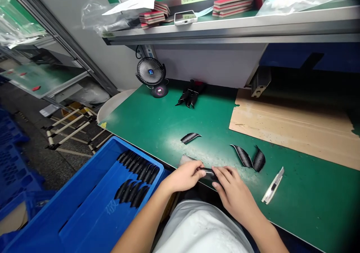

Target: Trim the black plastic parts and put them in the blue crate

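Note:
Close to the table's front edge, a curved black plastic piece (209, 173) is held between both hands. My left hand (187, 176) pinches its left end with thumb and fingers. My right hand (229, 185) grips the other end, its fingers laid over the top. A greyish sheet or cloth (186, 159) lies just behind the left hand. Beyond the hands rests a loose curved black piece (190, 137). Two more such pieces, one on the left (242, 156) and one on the right (259, 159), lie past my right hand. A white utility knife (273, 185) lies farther right.
A blue bin (112, 148) at my left holds rows of black pieces (137, 166). Toward the back are a small fan (152, 73) and a cluster of black parts (191, 93). Cardboard (292, 133) covers the back right, below a shelf (225, 33) bearing a phone (185, 18).

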`<state>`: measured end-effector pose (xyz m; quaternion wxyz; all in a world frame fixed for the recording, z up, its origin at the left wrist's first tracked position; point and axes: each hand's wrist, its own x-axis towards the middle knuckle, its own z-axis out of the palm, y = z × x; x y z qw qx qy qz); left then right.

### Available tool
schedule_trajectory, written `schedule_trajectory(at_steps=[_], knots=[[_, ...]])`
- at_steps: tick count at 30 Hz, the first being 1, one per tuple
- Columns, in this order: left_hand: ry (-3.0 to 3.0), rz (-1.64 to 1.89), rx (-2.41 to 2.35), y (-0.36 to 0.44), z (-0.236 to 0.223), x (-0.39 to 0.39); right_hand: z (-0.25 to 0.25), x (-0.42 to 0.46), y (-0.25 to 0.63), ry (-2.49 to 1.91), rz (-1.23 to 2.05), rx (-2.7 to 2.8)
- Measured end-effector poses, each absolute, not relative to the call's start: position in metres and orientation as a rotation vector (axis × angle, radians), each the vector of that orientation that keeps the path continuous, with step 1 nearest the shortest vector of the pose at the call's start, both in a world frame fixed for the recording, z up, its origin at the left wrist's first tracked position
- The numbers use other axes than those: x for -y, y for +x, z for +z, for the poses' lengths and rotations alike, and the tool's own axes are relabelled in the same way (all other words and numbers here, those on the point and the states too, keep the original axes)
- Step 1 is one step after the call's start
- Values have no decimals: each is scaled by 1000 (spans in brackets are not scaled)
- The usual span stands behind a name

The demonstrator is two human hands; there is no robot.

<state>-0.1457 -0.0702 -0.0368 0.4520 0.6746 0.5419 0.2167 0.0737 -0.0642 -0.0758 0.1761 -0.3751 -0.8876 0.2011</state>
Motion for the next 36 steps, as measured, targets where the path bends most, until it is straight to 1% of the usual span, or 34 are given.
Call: schedule_trajectory(at_steps=[3, 5, 10, 13, 16, 23, 27, 36], knots=[[1553, 426, -1372, -155, -38, 78, -91, 65, 68, -999, 723, 2616], [1520, 416, -1397, -164, -45, 79, -101, 62, 63, -939, 741, 2657], [1431, 812, -1880, -207, -79, 57, -126, 40, 42, -1030, 387, 2697], [1297, 959, -2142, -230, -103, 41, -134, 26, 23, -1013, 341, 2707], [1215, 1047, -2285, -233, -123, 32, -135, 18, 5, -978, 323, 2720], [1188, 1133, -2328, -229, -146, 34, -126, 29, 16, -895, 287, 2750], [1207, 1134, -2324, -231, -149, 34, -129, 43, 16, -848, 270, 2778], [1216, 1179, -2315, -230, -148, 34, -135, 63, 15, -904, 201, 2790]])
